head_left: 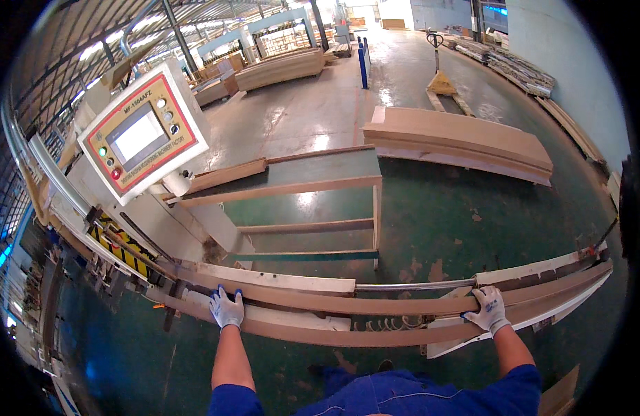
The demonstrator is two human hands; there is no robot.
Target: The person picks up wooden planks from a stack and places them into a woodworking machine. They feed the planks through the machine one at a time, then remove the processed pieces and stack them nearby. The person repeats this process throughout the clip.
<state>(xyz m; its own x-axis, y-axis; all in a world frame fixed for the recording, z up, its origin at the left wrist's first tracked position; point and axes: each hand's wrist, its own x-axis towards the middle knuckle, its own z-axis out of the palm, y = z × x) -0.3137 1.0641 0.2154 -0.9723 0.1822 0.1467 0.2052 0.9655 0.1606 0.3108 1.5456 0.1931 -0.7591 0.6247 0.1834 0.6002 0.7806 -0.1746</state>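
Observation:
Two long, narrow brown wooden strips run side by side across a machine bed in front of me: a far strip [382, 305] and a near strip [375, 338]. My left hand [227, 308], in a white glove with blue fingertips, rests at the left part of the far strip, its fingers and thumb spread apart. On the right, my right hand [487, 310] wears a matching glove. Its fingers lie over the top of the far strip, the thumb against the near side, gripping it. Between the strips a coiled hose [389, 324] shows.
A control panel [143, 132] with a lit screen and buttons rises at the left. Beyond the bed stands an outfeed frame [320, 186]. Farther right are stacked brown boards [465, 139] and a yellow pallet truck [442, 84]. A metal rod [417, 285] runs along the bed.

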